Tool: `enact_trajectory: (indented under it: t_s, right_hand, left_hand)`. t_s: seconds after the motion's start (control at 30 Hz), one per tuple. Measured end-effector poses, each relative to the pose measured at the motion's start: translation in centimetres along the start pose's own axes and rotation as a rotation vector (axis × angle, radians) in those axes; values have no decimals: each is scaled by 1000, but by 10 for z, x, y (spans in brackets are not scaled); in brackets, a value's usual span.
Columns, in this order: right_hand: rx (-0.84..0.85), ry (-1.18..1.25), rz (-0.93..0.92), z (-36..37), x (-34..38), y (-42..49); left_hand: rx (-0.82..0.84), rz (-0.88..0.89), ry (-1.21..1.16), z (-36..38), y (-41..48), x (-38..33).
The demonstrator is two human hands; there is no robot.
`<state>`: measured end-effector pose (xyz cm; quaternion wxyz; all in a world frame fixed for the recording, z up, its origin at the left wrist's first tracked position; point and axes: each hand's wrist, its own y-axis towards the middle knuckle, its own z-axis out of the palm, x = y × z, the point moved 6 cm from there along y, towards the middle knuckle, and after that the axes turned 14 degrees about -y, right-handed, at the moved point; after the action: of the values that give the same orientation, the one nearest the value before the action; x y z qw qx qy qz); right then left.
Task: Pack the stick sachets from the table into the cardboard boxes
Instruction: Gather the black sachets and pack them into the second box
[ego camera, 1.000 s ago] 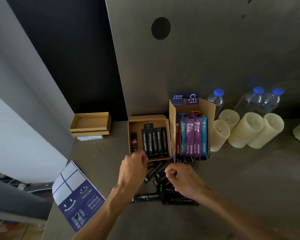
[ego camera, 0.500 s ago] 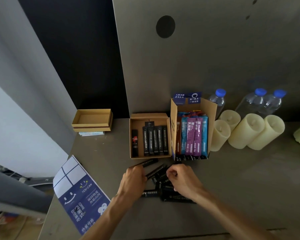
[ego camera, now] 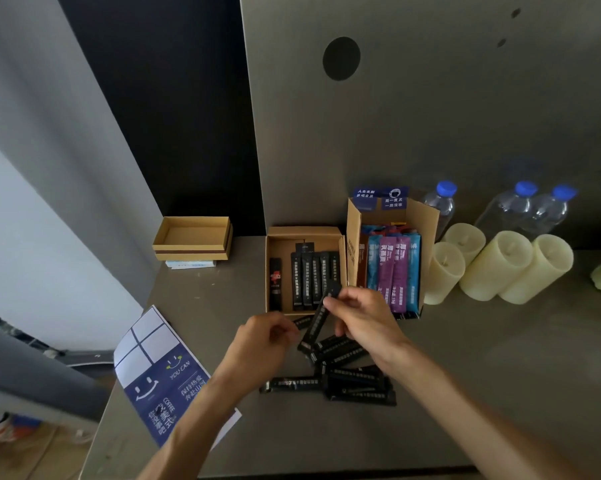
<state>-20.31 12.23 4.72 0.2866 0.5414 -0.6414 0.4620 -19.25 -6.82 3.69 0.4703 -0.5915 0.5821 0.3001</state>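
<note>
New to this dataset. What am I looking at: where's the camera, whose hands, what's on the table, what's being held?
No robot here: a person wears one wide-angle camera on the head, looking down at their hands. The right hand pinches one black stick sachet above a loose pile of sachets on the grey table. The left hand curls at a second sachet; its grip is unclear. Behind: a low box holding black sachets, a taller box holding coloured ones. Candles, water bottles and a leaflet lie around.
</note>
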Motion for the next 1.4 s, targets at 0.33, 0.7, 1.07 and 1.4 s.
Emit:
enact_trajectory:
  t_s: [0.33,0.7,1.07,1.4]
  right_hand:
    - [-67,-247,-113,-6,34,31]
    - [12,-639,-217,42,57,114]
    - [-85,-911,-310,53,52,131]
    - [-128,-875,-340,45,42,115]
  left_hand:
    - [-166,64,66,-32,5,1]
    - [13,163,495,-16,19,8]
    - [-19,193,452,-15,28,15]
    - [-184,152,446,-3,16,30]
